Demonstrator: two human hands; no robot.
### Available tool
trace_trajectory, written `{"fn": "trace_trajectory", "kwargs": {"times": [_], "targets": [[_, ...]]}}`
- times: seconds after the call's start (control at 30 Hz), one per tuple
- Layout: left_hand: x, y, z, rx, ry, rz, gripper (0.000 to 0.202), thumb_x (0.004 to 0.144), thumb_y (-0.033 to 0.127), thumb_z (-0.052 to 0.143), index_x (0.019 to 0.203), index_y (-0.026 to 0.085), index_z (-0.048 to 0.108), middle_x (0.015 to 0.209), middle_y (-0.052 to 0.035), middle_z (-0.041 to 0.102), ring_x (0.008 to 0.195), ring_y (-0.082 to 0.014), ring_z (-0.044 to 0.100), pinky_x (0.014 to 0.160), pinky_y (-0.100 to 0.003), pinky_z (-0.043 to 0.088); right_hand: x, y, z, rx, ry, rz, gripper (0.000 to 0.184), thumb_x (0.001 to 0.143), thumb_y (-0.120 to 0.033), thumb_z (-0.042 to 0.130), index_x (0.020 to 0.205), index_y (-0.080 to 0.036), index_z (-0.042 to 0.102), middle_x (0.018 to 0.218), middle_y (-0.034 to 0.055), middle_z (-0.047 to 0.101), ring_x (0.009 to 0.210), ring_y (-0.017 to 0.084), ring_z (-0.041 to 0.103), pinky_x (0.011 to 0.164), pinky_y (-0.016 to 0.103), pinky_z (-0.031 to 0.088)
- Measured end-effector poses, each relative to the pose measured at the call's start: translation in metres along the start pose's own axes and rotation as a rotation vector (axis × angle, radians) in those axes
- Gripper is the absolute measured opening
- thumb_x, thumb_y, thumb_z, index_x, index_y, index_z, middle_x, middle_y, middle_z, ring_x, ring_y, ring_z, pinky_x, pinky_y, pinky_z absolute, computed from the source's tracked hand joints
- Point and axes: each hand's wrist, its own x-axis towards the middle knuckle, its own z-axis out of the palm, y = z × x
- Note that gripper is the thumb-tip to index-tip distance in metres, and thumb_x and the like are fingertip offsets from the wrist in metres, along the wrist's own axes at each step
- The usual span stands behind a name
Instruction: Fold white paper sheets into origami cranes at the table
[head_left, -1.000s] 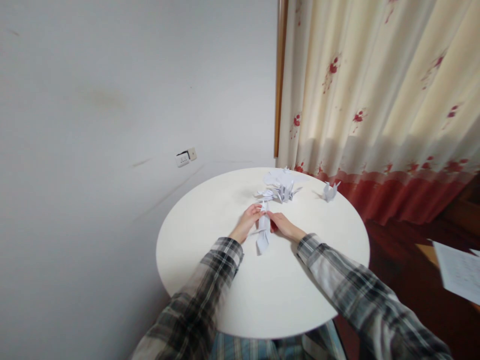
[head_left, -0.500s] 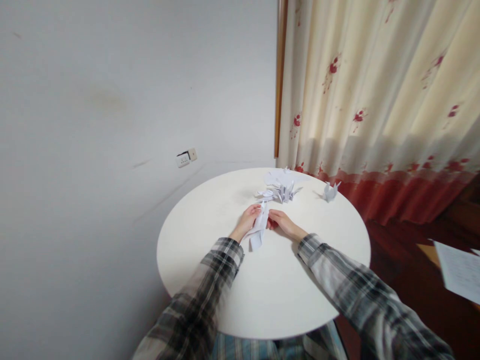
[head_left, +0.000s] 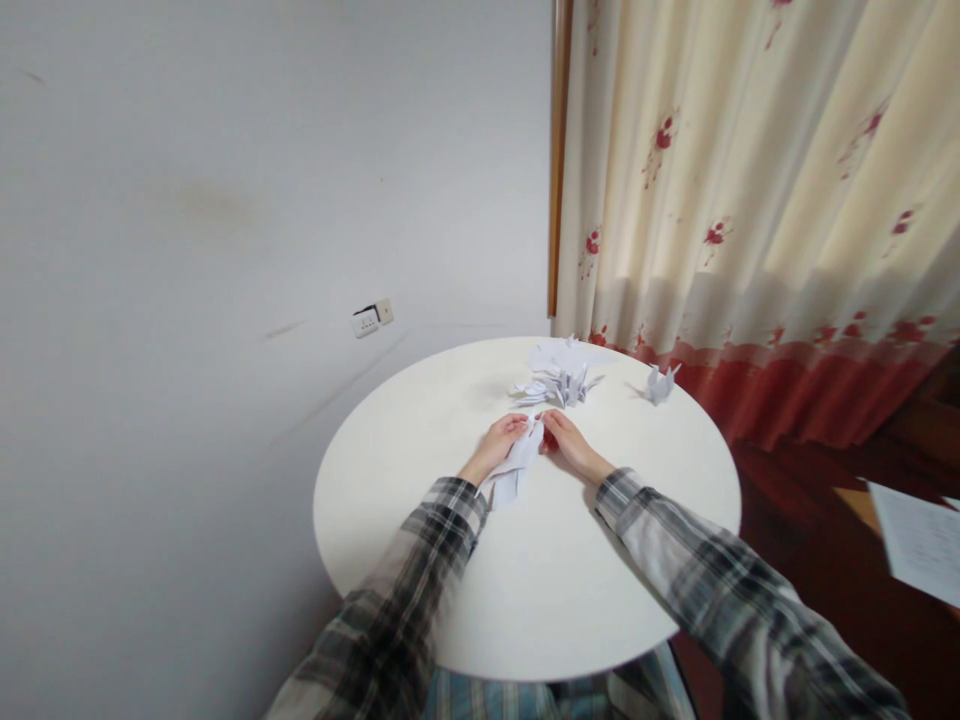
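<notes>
Between my hands is a partly folded piece of white paper (head_left: 514,470), its loose flaps hanging toward me. My left hand (head_left: 501,446) grips its left side, fingers closed near the upper end. On the other side, my right hand (head_left: 567,442) pinches the paper's upper right end between thumb and fingers. The exact folds under the fingertips are too small to make out. Just beyond my hands lies a cluster of folded paper cranes (head_left: 564,384). Another paper crane (head_left: 660,384) stands apart toward the right rim.
The work is over a round white table (head_left: 405,520). Flat white paper (head_left: 555,354) lies behind the cranes. A grey wall (head_left: 187,400) stands to the left with a socket (head_left: 366,322). A patterned curtain (head_left: 750,200) hangs behind; printed sheets (head_left: 916,540) lie at the right.
The paper has tilted, its lower end swinging a little left and toward me. My right hand has closed in on the upper end, with its fingers now at the tip.
</notes>
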Motion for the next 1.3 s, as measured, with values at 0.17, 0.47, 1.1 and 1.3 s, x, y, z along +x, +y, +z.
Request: {"fn": "trace_trajectory", "kwargs": {"times": [0.17, 0.47, 1.1, 1.3], "targets": [[0.0002, -0.0005, -0.0013, -0.026, 0.052, -0.003, 0.033, 0.059, 0.034, 0.071, 0.081, 0.014, 0.057, 0.069, -0.0008, 0.062, 0.064, -0.0123, 0.056, 0.063, -0.025, 0.041, 0.0006, 0.0012, 0.0004, 0.018, -0.084, -0.002, 0.033, 0.072, -0.050, 0.057, 0.075, -0.018, 0.050, 0.051, -0.0036, 0.054, 0.042, 0.008, 0.046, 0.043, 0.021, 0.033], [-0.0016, -0.0001, -0.0016, -0.042, 0.017, -0.001, 0.037, 0.058, 0.037, 0.071, 0.082, 0.014, 0.055, 0.065, 0.0006, 0.061, 0.057, -0.0109, 0.055, 0.056, -0.023, 0.040, 0.0010, 0.0017, -0.0013, 0.048, -0.139, -0.002, 0.028, 0.074, -0.045, 0.058, 0.075, -0.017, 0.052, 0.055, -0.0028, 0.053, 0.044, 0.008, 0.046, 0.045, 0.022, 0.034], [-0.0034, 0.0030, 0.0002, -0.003, 0.030, 0.002, 0.039, 0.061, 0.034, 0.067, 0.093, 0.013, 0.058, 0.066, -0.0006, 0.064, 0.053, -0.0098, 0.053, 0.052, -0.022, 0.038, -0.0022, -0.0068, 0.0013, 0.000, -0.112, 0.015, 0.022, 0.074, -0.039, 0.056, 0.074, -0.017, 0.053, 0.052, -0.0028, 0.054, 0.043, 0.008, 0.047, 0.045, 0.022, 0.033], [-0.0047, 0.0059, 0.0012, 0.055, 0.031, 0.023, 0.036, 0.062, 0.031, 0.066, 0.094, 0.013, 0.062, 0.074, -0.0025, 0.066, 0.059, -0.0107, 0.054, 0.055, -0.022, 0.040, -0.0012, -0.0026, 0.0003, -0.015, -0.113, 0.005, 0.022, 0.068, -0.037, 0.061, 0.075, -0.017, 0.053, 0.054, -0.0028, 0.053, 0.047, 0.009, 0.047, 0.047, 0.022, 0.034]]}}
